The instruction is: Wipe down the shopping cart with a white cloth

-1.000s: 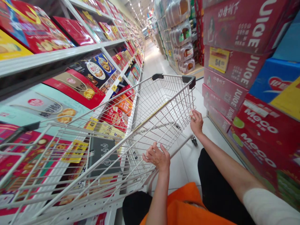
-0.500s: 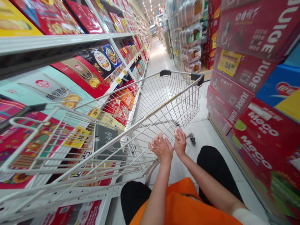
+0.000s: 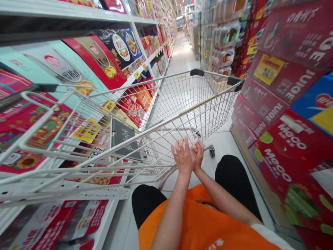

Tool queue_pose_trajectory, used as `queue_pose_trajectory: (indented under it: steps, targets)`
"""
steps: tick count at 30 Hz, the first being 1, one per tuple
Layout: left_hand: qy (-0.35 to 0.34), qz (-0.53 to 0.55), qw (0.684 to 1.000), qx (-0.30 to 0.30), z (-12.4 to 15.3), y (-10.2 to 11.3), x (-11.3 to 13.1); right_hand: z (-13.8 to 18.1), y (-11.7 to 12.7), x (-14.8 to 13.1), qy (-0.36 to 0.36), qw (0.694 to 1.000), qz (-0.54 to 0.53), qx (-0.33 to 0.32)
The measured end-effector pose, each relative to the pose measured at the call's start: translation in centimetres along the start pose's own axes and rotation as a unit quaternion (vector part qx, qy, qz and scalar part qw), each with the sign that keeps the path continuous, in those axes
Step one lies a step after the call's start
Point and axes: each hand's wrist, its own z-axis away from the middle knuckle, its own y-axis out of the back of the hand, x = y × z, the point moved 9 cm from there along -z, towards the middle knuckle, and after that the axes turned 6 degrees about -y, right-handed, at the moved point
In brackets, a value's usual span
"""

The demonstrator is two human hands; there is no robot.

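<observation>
A wire shopping cart [image 3: 145,133] stands at an angle in front of my knees, its grey child-seat flap [image 3: 125,139] showing through the wires. My left hand [image 3: 183,157] is beside the near side of its basket, fingers stretched out and slightly spread, back of the hand towards me. I cannot tell if the fingertips touch the wires. Pressed close against it is my right hand [image 3: 198,155], its fingers curled in. Something small and pale shows at those fingers, too small to name.
Shelves of gift boxes [image 3: 99,62] with yellow price tags line the left side. Stacked red drink cartons [image 3: 283,146] rise close on the right. Packs of bottles [image 3: 223,41] stand farther along the aisle. A cart wheel [image 3: 212,152] rests on the pale floor tiles.
My hands have come together, the right one now touching the left. My left fingers have straightened. The view has shifted, so the cart's front end appears farther right.
</observation>
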Motion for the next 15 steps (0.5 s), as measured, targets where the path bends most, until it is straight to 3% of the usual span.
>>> queue_pose_trajectory:
  steps: [4,7,9,11,13,15]
  targets:
    - [-0.052,0.028,0.998,0.012,2.1,1.7,-0.2,-2.7,2.0,0.7,-0.01,0.998,0.02,0.059]
    - [-0.039,0.044,0.995,0.083,5.4,4.1,-2.3,-4.5,2.5,0.9,-0.026,0.995,0.032,0.089]
    - [0.041,0.009,0.982,0.182,8.2,6.4,-5.2,-3.8,2.1,0.7,-0.029,0.995,0.025,0.097]
    - [0.175,-0.003,0.945,0.277,11.3,8.4,-9.0,-1.5,1.1,0.1,-0.028,0.995,0.016,0.089]
    - [0.287,0.021,0.908,0.304,13.2,9.1,-12.1,1.6,-0.2,-0.6,-0.02,0.998,0.009,0.06]
    - [0.346,0.064,0.892,0.282,13.3,9.0,-14.1,4.4,-1.4,-1.3,0.001,1.0,0.001,0.014]
